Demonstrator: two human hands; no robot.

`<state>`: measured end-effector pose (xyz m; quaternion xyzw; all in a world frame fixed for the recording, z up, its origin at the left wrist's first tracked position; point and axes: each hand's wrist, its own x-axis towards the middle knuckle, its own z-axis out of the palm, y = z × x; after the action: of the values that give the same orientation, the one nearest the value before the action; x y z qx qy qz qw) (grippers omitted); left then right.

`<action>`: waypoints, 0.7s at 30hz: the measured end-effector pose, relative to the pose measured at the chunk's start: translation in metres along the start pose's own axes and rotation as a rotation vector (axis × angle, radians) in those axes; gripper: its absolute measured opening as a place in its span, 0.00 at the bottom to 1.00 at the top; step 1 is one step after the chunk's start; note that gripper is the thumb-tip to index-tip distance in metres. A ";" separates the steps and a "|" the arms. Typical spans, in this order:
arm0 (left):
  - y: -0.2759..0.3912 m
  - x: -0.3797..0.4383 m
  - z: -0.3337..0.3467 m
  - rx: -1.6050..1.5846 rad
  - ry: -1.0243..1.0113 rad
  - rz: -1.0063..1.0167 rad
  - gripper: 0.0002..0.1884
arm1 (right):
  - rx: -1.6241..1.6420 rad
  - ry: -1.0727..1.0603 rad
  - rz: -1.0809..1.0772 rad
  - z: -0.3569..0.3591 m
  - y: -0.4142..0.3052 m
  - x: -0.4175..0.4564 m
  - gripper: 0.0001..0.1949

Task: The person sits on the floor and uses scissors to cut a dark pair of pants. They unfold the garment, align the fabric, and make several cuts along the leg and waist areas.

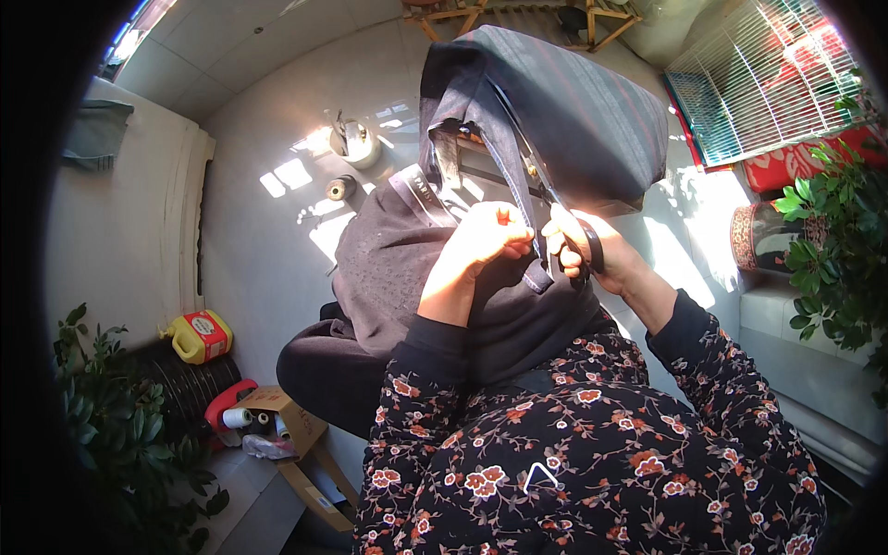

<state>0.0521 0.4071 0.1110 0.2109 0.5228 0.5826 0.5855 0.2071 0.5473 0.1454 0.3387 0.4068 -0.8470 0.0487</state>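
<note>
My left hand [489, 239] pinches the edge of a narrow dark fabric strip [517, 177] with pale stitching, above the dark garment [409, 277] spread over my lap. Through the handle loops of long metal scissors [533, 156] go the fingers of my right hand [590, 243]; the blades point away from me along the strip. Whether fabric lies between the blades I cannot tell. A lettered band [420, 198] shows on the dark fabric left of my hands. Beyond them, dark striped cloth [576, 104] drapes over a support that is mostly hidden.
On the floor at the left stand a white pot [361, 147] with tools and a thread cone [340, 187]. A yellow jug [201, 336] and a cardboard box [277, 409] with thread spools lie lower left. A wire cage [770, 83] and leafy plants [832, 236] are at the right.
</note>
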 end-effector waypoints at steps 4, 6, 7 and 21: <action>-0.020 0.010 -0.010 0.040 -0.033 -0.006 0.09 | -0.091 0.004 -0.067 0.002 -0.009 0.010 0.16; -0.021 0.008 -0.008 0.070 0.016 -0.028 0.09 | -0.101 0.028 -0.009 0.000 -0.012 0.011 0.16; -0.019 0.007 -0.007 0.052 0.014 0.011 0.09 | -0.108 0.019 0.016 -0.001 -0.013 0.011 0.16; -0.025 0.012 -0.003 0.187 0.160 -0.054 0.07 | 0.012 -0.031 0.051 -0.013 -0.016 0.005 0.16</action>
<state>0.0580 0.4109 0.0839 0.2035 0.6253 0.5302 0.5352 0.2041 0.5683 0.1474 0.3360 0.3920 -0.8532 0.0747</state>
